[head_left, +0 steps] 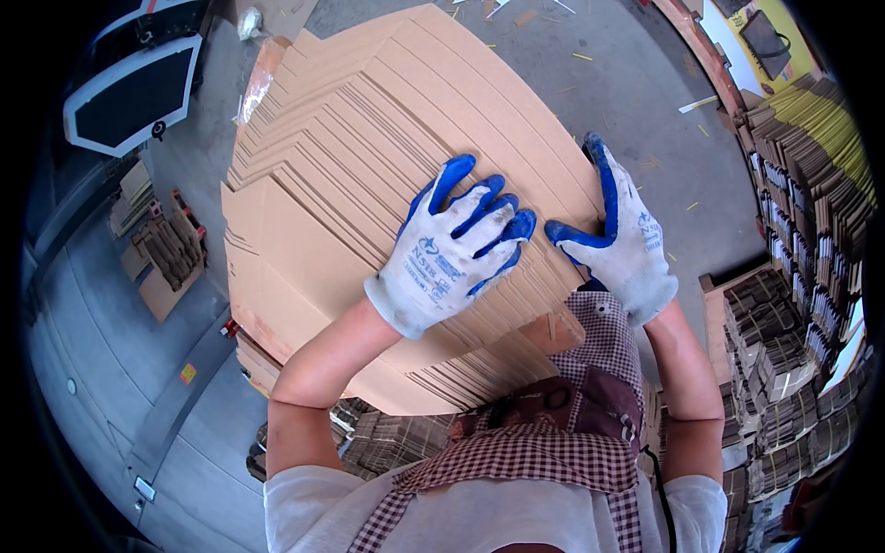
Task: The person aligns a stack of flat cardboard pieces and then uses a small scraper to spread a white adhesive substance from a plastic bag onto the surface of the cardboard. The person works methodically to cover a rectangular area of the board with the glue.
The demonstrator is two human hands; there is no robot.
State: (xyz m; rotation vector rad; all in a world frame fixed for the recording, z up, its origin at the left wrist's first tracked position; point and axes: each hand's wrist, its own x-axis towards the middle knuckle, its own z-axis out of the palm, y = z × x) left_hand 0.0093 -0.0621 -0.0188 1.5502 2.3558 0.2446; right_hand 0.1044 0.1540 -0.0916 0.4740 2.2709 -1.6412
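Note:
A large fanned stack of flat brown cardboard sheets point(332, 203) lies in front of me, its layered edges stepping across the middle. My left hand point(461, 240), in a white glove with blue-coated fingers, rests on top of the sheets with its fingers stretched and apart. At the stack's right edge is my right hand point(616, 230), gloved the same way. Its thumb points left over the cardboard and its fingers extend upward along the side, spread wide. Neither hand has closed around a sheet.
Bundled stacks of cardboard point(793, 212) line the right side, with more bundles point(761, 304) below them. Scraps of yellow and white strip point(698, 104) litter the grey floor point(645, 83). On the left stand a grey machine point(111, 369) and a small pile of cardboard pieces point(168, 249).

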